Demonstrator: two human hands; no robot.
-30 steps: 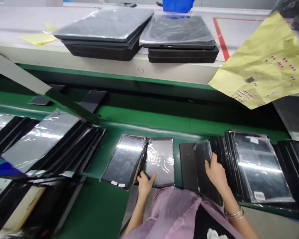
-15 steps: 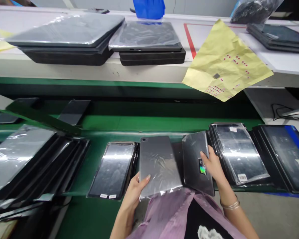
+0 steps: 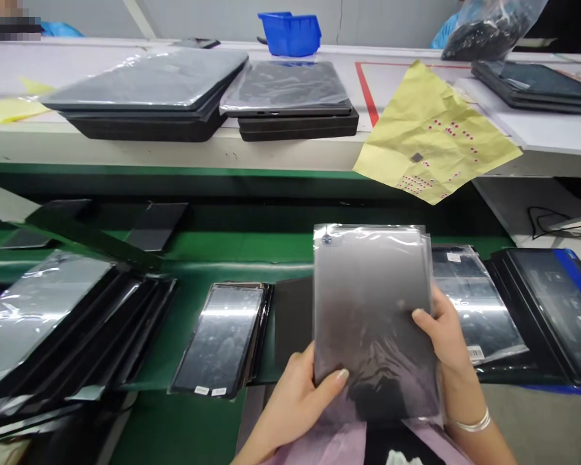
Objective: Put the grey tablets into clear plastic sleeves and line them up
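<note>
In both hands I hold up a grey tablet (image 3: 372,316) in a transparent plastic sleeve, its back facing me and a camera lens at its top left corner. My left hand (image 3: 295,403) grips the lower left edge with the thumb across the back. My right hand (image 3: 440,329) grips the right edge, and a silver bangle (image 3: 472,424) circles that wrist. Just below the tablet's left side, a wrapped tablet stack (image 3: 220,339) lies screen up on the green conveyor belt (image 3: 213,242), and a dark flat case (image 3: 293,316) is partly hidden behind the held tablet.
More wrapped tablet stacks (image 3: 53,316) lie at the belt's left, and others (image 3: 552,310) at the right. Above the belt, a white shelf (image 3: 223,152) carries black stacks (image 3: 150,93), a blue bin (image 3: 289,33) and a yellow sheet with red dots (image 3: 430,139).
The grey tablet has risen from the belt and is now held up in both hands. My right hand has moved from the dark tablet onto it, and that dark tablet is out of sight.
</note>
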